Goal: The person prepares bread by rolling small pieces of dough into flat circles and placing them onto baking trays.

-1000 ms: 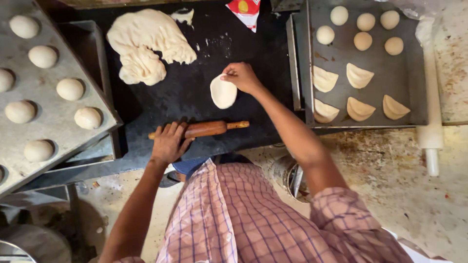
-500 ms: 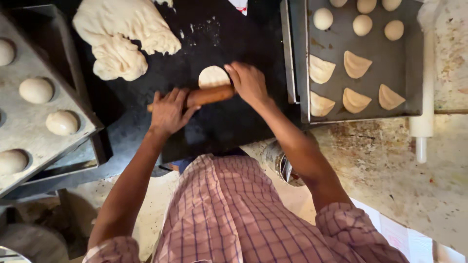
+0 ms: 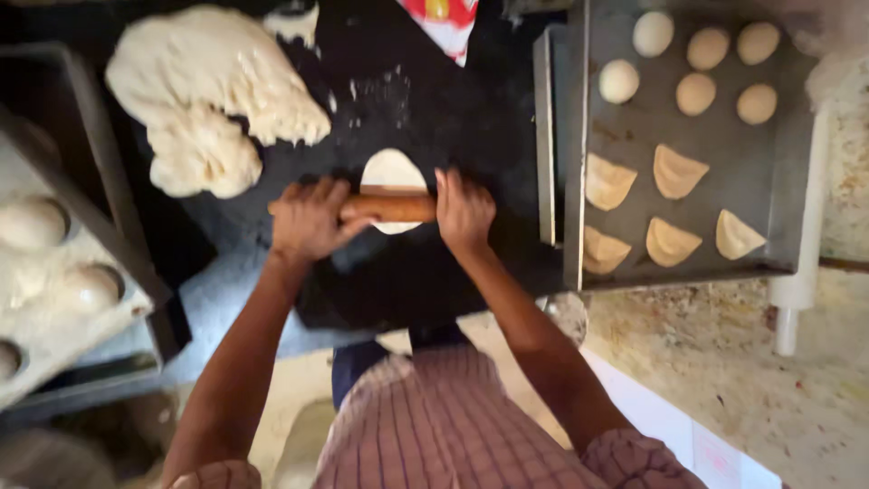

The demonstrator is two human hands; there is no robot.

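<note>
A wooden rolling pin (image 3: pixel 391 207) lies across a small flat round of dough (image 3: pixel 392 170) on the black worktop (image 3: pixel 434 109). My left hand (image 3: pixel 310 220) presses down on the pin's left end. At the pin's right end sits my right hand (image 3: pixel 463 211), palm down on the wood. The dough round shows above and a little below the pin. A big lump of raw dough (image 3: pixel 213 95) rests on the worktop to the upper left of my hands.
On the right a dark metal tray (image 3: pixel 778 181) holds several dough balls (image 3: pixel 695 94) and several folded dough triangles (image 3: pixel 674 172). A tray on the left (image 3: pixel 54 317) carries more dough balls (image 3: pixel 32 223). A white rolling pin (image 3: pixel 797 272) lies past the right tray. A red and white packet (image 3: pixel 445 20) sits at the top.
My right hand put the dough round down and joined my left hand on the rolling pin. The pin now sits over the round.
</note>
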